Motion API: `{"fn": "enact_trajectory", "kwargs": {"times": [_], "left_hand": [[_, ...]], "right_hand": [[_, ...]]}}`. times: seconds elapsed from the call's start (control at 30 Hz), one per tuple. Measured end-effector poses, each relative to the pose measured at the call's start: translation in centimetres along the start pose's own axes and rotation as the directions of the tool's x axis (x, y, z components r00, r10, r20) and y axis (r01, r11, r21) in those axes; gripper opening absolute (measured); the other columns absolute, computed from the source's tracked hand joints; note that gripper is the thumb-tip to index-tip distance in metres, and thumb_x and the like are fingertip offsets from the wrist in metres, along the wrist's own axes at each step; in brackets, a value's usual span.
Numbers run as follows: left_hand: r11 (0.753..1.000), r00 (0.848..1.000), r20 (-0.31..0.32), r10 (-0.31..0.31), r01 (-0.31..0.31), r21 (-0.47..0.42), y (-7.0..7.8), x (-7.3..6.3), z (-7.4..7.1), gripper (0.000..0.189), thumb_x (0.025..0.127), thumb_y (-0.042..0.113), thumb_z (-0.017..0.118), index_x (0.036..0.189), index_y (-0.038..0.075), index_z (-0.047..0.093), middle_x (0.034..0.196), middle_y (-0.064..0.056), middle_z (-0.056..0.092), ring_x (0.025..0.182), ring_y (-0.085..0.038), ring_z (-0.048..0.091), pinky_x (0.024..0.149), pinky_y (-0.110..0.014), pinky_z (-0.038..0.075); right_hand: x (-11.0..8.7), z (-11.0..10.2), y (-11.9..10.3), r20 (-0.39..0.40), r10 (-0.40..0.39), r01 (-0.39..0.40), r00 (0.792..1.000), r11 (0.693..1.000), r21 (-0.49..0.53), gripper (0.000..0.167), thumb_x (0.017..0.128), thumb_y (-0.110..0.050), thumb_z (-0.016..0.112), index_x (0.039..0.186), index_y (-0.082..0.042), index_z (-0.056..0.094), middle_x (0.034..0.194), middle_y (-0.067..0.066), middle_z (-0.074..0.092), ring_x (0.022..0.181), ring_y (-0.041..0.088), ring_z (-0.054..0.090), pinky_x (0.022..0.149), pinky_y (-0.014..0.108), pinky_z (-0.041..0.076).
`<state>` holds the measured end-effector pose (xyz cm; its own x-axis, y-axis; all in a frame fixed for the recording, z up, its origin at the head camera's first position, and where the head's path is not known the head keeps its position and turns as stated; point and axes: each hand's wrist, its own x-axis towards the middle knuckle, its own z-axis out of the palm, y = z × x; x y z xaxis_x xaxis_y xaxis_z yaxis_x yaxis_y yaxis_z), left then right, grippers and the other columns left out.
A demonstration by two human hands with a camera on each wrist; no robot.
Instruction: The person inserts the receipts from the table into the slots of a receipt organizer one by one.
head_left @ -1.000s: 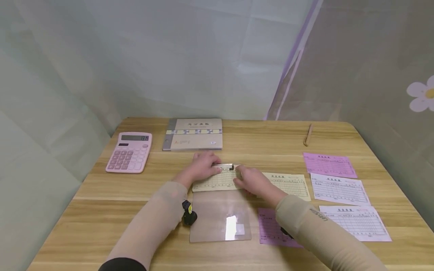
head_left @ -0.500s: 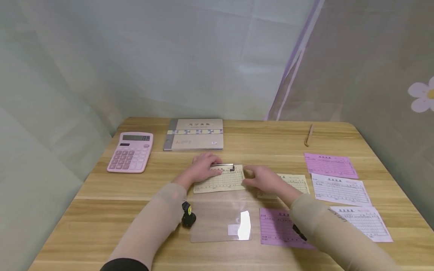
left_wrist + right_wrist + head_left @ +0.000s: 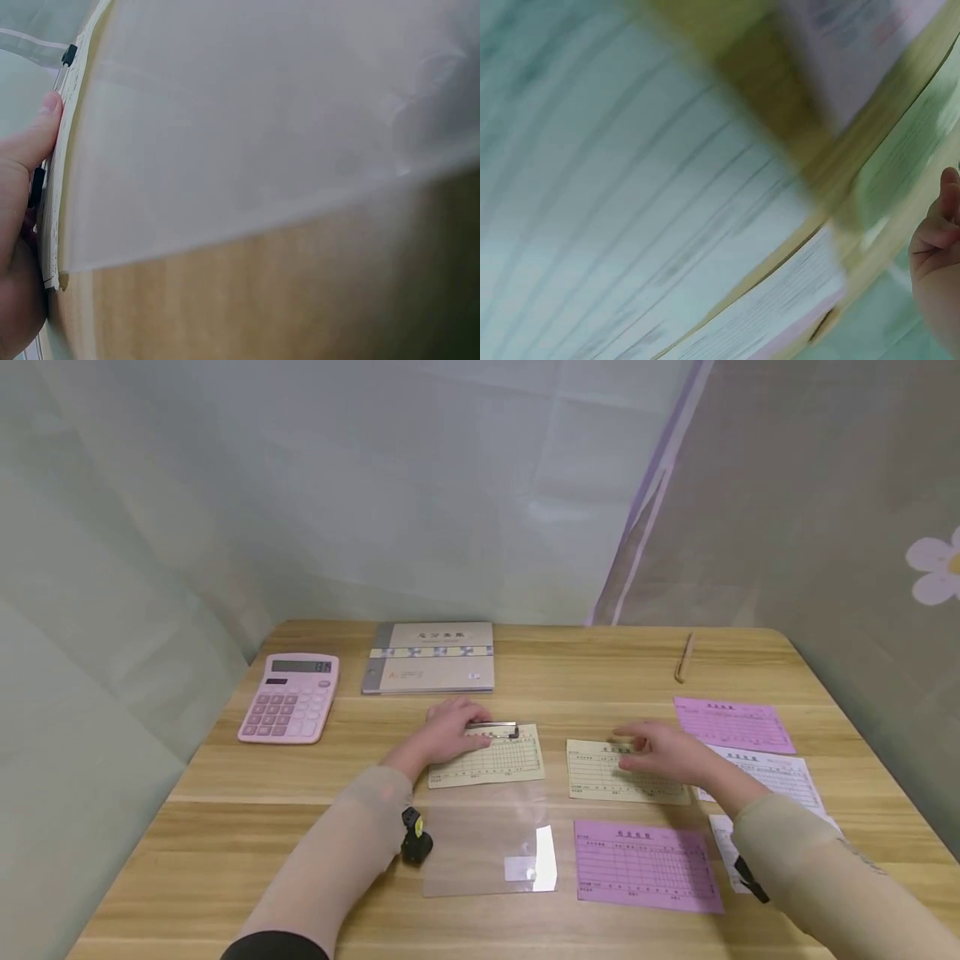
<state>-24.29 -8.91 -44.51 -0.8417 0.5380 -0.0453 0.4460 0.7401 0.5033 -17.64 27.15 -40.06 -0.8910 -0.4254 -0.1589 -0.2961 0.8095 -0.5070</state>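
A transparent clipboard (image 3: 480, 843) lies on the wooden table with a yellow paper slip (image 3: 502, 764) at its top end, under the metal clip (image 3: 495, 724). My left hand (image 3: 452, 732) grips the clip end, fingers at its far side and thumb over the slip; in the left wrist view the thumb (image 3: 43, 127) lies along the clip. Holding nothing, my right hand (image 3: 663, 756) hovers with loose fingers above a second yellow slip (image 3: 596, 781). A pink slip (image 3: 645, 868) lies nearer to me. The right wrist view is largely filled by a blurred white slip (image 3: 630, 210).
At the right are another pink slip (image 3: 731, 722) and two white slips, the upper white slip (image 3: 783, 772) partly behind my wrist. A pen (image 3: 684, 658) lies at the back right. A pink calculator (image 3: 288, 697) and an account book (image 3: 435, 658) are back left.
My right hand has left the slip on the clipboard and moved right, over the second yellow slip. My left hand stays at the clip.
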Motion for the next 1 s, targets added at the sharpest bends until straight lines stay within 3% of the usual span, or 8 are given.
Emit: {"fn": "enact_trajectory", "kwargs": {"times": [0.17, 0.4, 0.63, 1.0], "left_hand": [[1.000, 1.000, -0.008, 0.002, -0.002, -0.005, -0.1, 0.0, 0.0, 0.042, 0.086, 0.044, 0.064, 0.119, 0.019, 0.060, 0.125, -0.002, 0.051, 0.120, -0.024, 0.041, 0.100, -0.047, 0.024], [1.000, 1.000, 0.003, 0.006, -0.007, 0.003, -0.2, 0.0, 0.1, 0.044, 0.086, 0.045, 0.063, 0.121, 0.019, 0.058, 0.127, -0.003, 0.051, 0.122, -0.024, 0.040, 0.101, -0.047, 0.023], [1.000, 1.000, 0.003, 0.010, -0.010, 0.003, -0.2, 0.0, 0.2, 0.044, 0.085, 0.044, 0.064, 0.120, 0.019, 0.058, 0.126, -0.003, 0.052, 0.121, -0.024, 0.041, 0.102, -0.047, 0.022], [1.000, 1.000, -0.004, 0.007, -0.006, 0.017, -0.3, 0.0, 0.5, 0.043, 0.086, 0.044, 0.064, 0.120, 0.020, 0.059, 0.125, -0.002, 0.052, 0.119, -0.023, 0.043, 0.103, -0.046, 0.022]], "right_hand": [[-2.1, -1.1, 1.8, -0.006, 0.033, -0.033, 0.999, 0.998, -0.056, 0.057, 0.081, -0.033, 0.072, 0.127, -0.003, 0.056, 0.102, 0.010, 0.059, 0.089, 0.023, 0.057, 0.074, 0.042, 0.047], [-4.0, -1.2, 3.6, 0.023, 0.082, -0.080, 0.996, 0.994, -0.073, 0.058, 0.076, -0.040, 0.075, 0.122, -0.008, 0.061, 0.093, 0.003, 0.054, 0.080, 0.017, 0.049, 0.068, 0.034, 0.043], [-4.4, -0.8, 4.0, 0.035, 0.019, -0.016, 0.999, 0.994, -0.104, 0.052, 0.077, -0.029, 0.076, 0.122, -0.008, 0.061, 0.085, 0.000, 0.046, 0.071, 0.014, 0.040, 0.062, 0.029, 0.036], [-4.3, -0.5, 4.1, 0.041, 0.050, -0.046, 0.998, 0.995, -0.087, 0.051, 0.078, -0.034, 0.074, 0.121, -0.010, 0.061, 0.083, 0.001, 0.043, 0.070, 0.015, 0.040, 0.061, 0.030, 0.034]]}}
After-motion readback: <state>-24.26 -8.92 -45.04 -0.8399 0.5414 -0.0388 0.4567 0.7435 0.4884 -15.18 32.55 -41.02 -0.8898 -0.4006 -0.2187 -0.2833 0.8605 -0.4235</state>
